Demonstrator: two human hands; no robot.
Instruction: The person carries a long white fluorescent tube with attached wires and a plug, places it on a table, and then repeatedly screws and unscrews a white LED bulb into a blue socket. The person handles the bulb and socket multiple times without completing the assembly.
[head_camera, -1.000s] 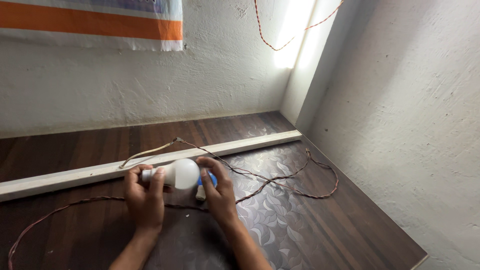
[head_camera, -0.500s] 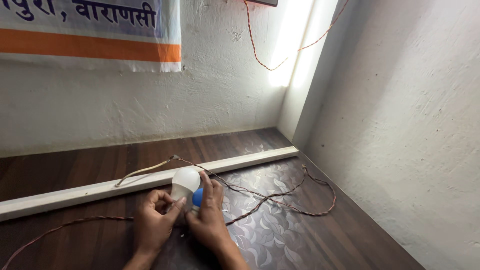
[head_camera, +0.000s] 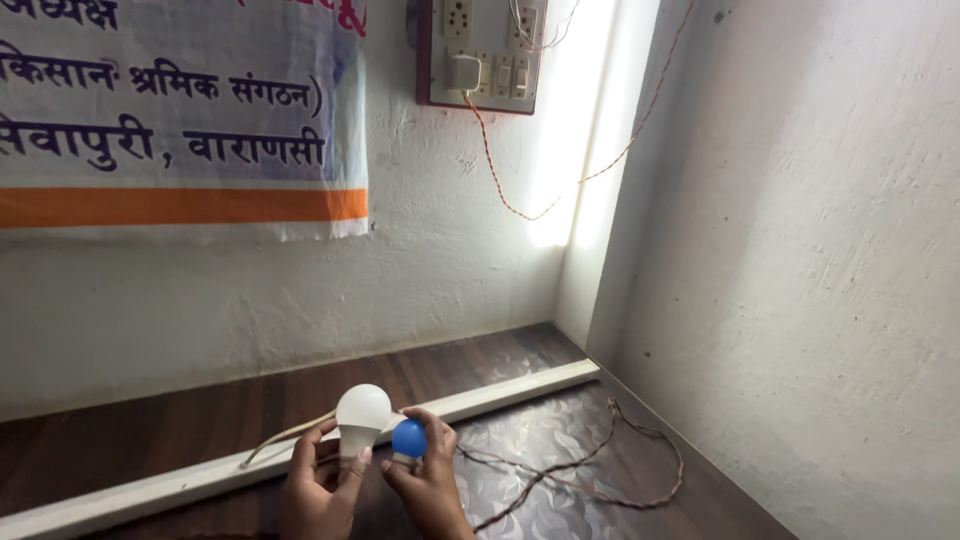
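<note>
My left hand (head_camera: 318, 490) grips the base of a large white bulb (head_camera: 362, 412), held upright with its dome up. My right hand (head_camera: 425, 480) holds a small blue bulb (head_camera: 408, 438) close beside the white one, fingers curled around its lower part. Both hands are low in the view, above the dark floor. A twisted red-brown wire (head_camera: 560, 470) trails from near the hands across the floor to the right.
A long white strip (head_camera: 500, 392) lies on the wooden floor (head_camera: 150, 440) along the back wall. A switchboard (head_camera: 482, 52) with a plug sits high on the wall, a wire hanging from it. A printed banner (head_camera: 170, 110) hangs left. A white wall stands close on the right.
The view has tilted up, showing the switchboard and more of the banner. My hands have lifted the two bulbs off the floor and now hold them upright.
</note>
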